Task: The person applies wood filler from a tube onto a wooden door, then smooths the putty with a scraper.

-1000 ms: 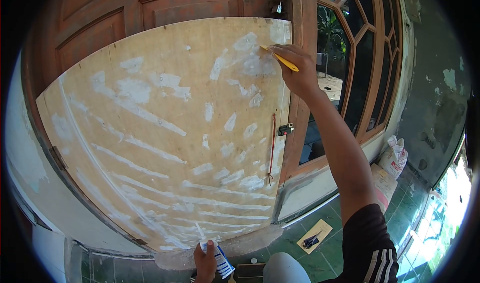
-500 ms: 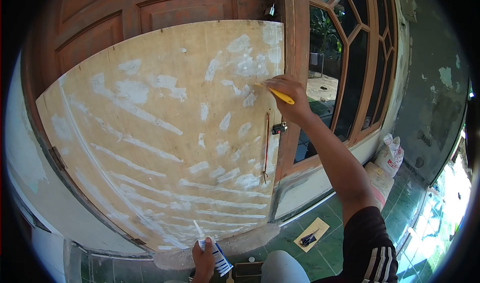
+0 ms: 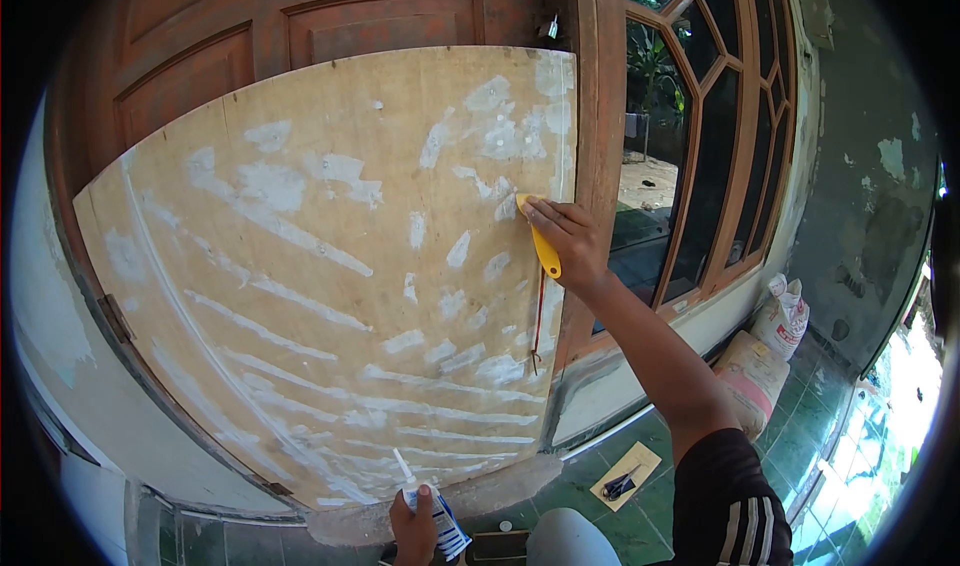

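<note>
My right hand is closed around a yellow putty knife, its blade end against the plywood panel near the right edge. White filler patches and long stripes cover much of that panel. Low in the view, my left hand grips a blue and white filler tube, its white nozzle pointing up toward the panel's bottom edge. A thin red cord hangs on the panel just below the putty knife.
Behind the panel stands a brown wooden door. A framed window is on the right. Sacks lean by the wall. On the green tiles rests a small board with a dark tool. My knee is below.
My right hand and the putty knife have moved down along the panel, and the knife handle now points more steeply downward. The left hand still holds the tube in nearly the same spot.
</note>
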Demonstrator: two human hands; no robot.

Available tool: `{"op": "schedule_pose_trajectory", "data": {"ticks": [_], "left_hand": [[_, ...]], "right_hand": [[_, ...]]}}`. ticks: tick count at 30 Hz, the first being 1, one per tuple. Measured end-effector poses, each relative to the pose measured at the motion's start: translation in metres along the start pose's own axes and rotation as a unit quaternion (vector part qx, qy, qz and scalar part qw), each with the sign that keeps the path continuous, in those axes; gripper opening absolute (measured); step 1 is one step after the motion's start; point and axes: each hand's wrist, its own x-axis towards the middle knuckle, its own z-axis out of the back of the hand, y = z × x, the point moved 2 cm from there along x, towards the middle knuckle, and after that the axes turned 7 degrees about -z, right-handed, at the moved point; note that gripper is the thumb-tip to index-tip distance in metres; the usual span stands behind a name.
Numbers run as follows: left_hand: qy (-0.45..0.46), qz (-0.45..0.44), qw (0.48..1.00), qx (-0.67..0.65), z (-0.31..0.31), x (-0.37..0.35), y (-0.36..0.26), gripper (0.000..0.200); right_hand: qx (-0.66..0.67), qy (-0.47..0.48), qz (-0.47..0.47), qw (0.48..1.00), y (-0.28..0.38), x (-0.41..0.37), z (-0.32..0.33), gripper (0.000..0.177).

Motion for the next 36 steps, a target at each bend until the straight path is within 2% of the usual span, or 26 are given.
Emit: {"op": "schedule_pose_trajectory", "data": {"ticks": [3,4,6,9,14,17,18,21,22,24,26,28,31,36], "left_hand": [[0.002,0.006,1.000,-0.006,-0.001,0.000,-0.007,0.035],[0.009,0.011,1.000,-0.004,-0.001,0.000,-0.012,0.035],[0.017,0.012,1.000,-0.007,-0.001,0.000,-0.015,0.035],[0.016,-0.006,1.000,-0.025,-0.004,0.005,-0.011,0.035],[0.016,-0.035,0.999,-0.006,-0.008,0.006,-0.006,0.034],[0.017,-0.034,0.999,0.002,-0.008,0.006,-0.010,0.035],[0.012,-0.031,0.999,-0.003,-0.008,0.007,-0.011,0.035],[0.002,-0.024,1.000,-0.011,-0.006,0.007,-0.007,0.036],[0.004,-0.024,1.000,-0.011,-0.004,0.008,-0.003,0.036],[-0.001,-0.023,1.000,-0.017,-0.004,0.009,-0.001,0.036],[-0.011,-0.020,0.999,-0.026,-0.005,0.006,-0.003,0.036],[-0.003,-0.011,1.000,-0.022,-0.003,0.004,-0.004,0.035],[-0.003,-0.021,1.000,-0.011,-0.003,-0.002,-0.011,0.036],[0.002,-0.026,1.000,0.007,0.000,0.001,-0.004,0.036]], "right_hand": [[0.061,0.045,-0.050,0.996,-0.022,0.020,0.015,0.033],[0.106,-0.013,-0.041,0.993,-0.028,0.043,0.018,0.025],[0.101,-0.073,-0.029,0.992,-0.032,0.088,0.028,0.026],[0.097,-0.063,-0.062,0.991,-0.050,0.113,0.021,0.039],[0.085,0.016,-0.019,0.996,-0.032,0.062,0.015,0.050],[0.083,0.089,-0.009,0.993,-0.018,0.024,0.012,0.049],[0.091,0.094,-0.004,0.991,-0.014,0.020,0.016,0.044],[0.116,0.112,-0.044,0.986,-0.033,0.042,0.021,0.039],[0.127,0.054,-0.039,0.990,-0.039,0.060,0.022,0.037],[0.135,-0.001,-0.060,0.989,-0.044,0.104,0.028,0.040],[0.123,-0.035,-0.060,0.990,-0.047,0.115,0.022,0.043],[0.088,-0.050,-0.046,0.994,-0.050,0.105,0.011,0.045],[0.090,-0.020,-0.022,0.995,-0.025,0.055,0.005,0.049],[0.087,0.107,-0.014,0.990,0.013,-0.038,-0.001,0.048]]}}
